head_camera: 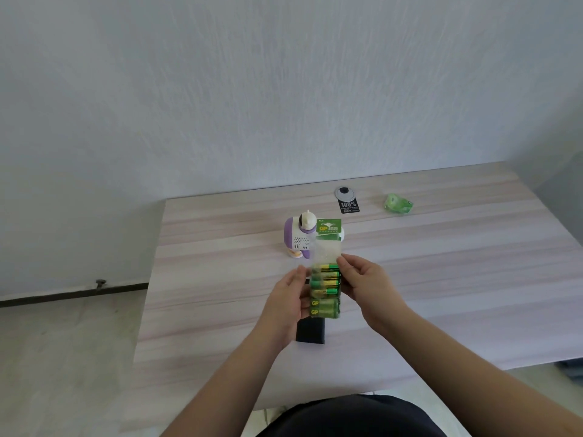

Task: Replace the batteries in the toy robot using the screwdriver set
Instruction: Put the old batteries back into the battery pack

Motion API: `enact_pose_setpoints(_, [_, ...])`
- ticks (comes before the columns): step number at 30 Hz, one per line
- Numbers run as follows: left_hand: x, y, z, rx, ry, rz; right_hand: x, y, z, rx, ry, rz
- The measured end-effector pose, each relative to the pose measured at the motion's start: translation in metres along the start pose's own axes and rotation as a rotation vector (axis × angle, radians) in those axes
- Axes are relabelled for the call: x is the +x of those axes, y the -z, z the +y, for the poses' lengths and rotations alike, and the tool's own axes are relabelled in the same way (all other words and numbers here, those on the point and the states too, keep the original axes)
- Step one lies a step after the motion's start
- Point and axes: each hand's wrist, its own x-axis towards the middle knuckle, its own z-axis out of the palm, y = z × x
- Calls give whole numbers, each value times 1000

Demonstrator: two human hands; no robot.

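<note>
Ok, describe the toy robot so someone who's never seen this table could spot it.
On the pale wooden table, look just beyond the hands holding the battery pack. The toy robot stands there, white and purple with a vented panel, the only figure-shaped thing there.

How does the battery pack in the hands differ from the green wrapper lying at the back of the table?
The battery pack is held above the table by the left hand and right hand; the green wrapper lies untouched near the far edge. The pack is a long strip with batteries in it; the wrapper is small and crumpled, with no batteries visible. Both are green.
</note>
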Motion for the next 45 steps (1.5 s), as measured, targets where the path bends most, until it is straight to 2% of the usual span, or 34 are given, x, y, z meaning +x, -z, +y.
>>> enact_pose_setpoints(11, [1,-21,-3,68,-70,15,1,10,-2,109,-51,5])
enact_pose_setpoints(20, [4,-32,-4,17,-108,51,3,17,-3,221,-91,-66])
enact_pose_setpoints(31, [9,-37,-10,0,-130,95,7,14,2,194,-102,-43])
enact_pose_setpoints(39, [15,-28,-15,209,-294,208,5,7,5,64,-41,-9])
enact_pose_setpoints(45, [16,-25,-18,367,-396,314,-1,-8,5,-382,120,49])
